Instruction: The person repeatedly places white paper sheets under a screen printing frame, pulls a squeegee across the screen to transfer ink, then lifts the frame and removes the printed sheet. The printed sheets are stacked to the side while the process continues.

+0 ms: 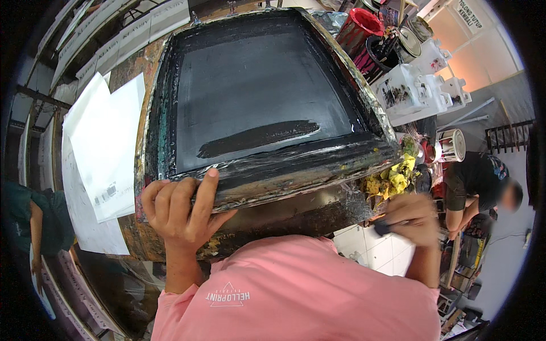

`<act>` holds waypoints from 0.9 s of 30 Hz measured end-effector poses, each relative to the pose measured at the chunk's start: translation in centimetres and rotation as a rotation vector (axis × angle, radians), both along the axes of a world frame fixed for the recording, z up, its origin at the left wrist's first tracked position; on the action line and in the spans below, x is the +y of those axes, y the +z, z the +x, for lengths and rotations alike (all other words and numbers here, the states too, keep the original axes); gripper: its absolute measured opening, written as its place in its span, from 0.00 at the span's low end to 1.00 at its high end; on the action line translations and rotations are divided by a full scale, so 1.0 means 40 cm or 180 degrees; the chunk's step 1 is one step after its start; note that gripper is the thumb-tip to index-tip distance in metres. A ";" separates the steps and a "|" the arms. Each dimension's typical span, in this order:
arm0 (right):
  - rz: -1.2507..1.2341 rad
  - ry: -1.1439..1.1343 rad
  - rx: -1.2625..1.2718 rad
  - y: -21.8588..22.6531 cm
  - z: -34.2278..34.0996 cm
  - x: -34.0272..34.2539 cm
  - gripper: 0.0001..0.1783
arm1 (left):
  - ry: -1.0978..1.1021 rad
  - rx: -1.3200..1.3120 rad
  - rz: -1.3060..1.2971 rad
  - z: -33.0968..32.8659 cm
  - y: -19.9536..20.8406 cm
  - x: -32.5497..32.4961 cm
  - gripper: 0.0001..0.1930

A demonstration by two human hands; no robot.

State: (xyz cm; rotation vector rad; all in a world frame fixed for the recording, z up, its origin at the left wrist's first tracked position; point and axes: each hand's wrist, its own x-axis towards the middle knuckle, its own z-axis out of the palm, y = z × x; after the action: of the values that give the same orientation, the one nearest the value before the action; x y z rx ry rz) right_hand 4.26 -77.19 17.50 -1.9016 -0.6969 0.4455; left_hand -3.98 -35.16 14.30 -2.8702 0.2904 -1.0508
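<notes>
My left hand (179,211) grips the near edge of a screen-printing frame (301,184), fingers curled over the rim and thumb side low. The frame's near side looks raised off the stained wooden table (128,77). Its dark mesh (256,85) carries a long pool of wet black ink (259,138) near the front. My right hand (410,219) is off the frame's near right corner, smeared by motion, its fingers closed round a small dark piece (382,229) whose kind I cannot make out. Just beyond it lies a crumpled yellow, black-stained rag (392,179).
White paper sheets (111,148) lie left of the frame. Ink-stained pots, among them a red bucket (364,23), crowd the far right beside white plastic containers (406,88). One person (483,184) bends at the right; another (40,221) stands at the left by racks.
</notes>
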 end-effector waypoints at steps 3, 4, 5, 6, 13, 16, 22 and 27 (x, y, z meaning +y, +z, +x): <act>0.0129 -0.0955 0.1144 -0.224 -0.088 0.150 0.11 | -0.0064 -0.0055 0.0021 0.034 0.023 -0.001 0.33; 0.0471 -0.1334 0.1947 -0.289 -0.084 0.206 0.13 | -0.0055 -0.0051 0.0039 0.032 0.033 0.004 0.33; 0.1166 -0.1678 0.2707 -0.320 -0.055 0.270 0.15 | -0.0054 -0.0053 0.0048 0.030 0.025 0.012 0.34; 0.1909 -0.2144 0.3412 -0.345 -0.028 0.332 0.17 | -0.0084 -0.0053 0.0063 0.029 0.020 0.012 0.33; 0.3221 -0.0828 0.3566 -0.495 0.046 0.320 0.21 | -0.0040 0.0049 0.0062 0.005 -0.029 0.014 0.29; 0.3177 -0.1054 0.3797 -0.499 0.033 0.324 0.21 | 0.0012 0.0093 0.0086 -0.008 -0.054 0.010 0.26; 0.3081 -0.1273 0.4081 -0.527 0.013 0.368 0.21 | -0.0022 0.0272 0.0105 -0.026 -0.048 0.012 0.12; 0.3006 -0.1316 0.4209 -0.537 0.008 0.420 0.21 | 0.0023 0.0168 0.0012 -0.018 -0.054 0.008 0.14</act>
State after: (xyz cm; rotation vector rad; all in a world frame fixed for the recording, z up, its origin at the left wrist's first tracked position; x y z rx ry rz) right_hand 4.58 -60.39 -3.96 -0.5416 0.3599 0.7770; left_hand -4.72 -34.85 12.14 -2.8967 0.2847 -0.9736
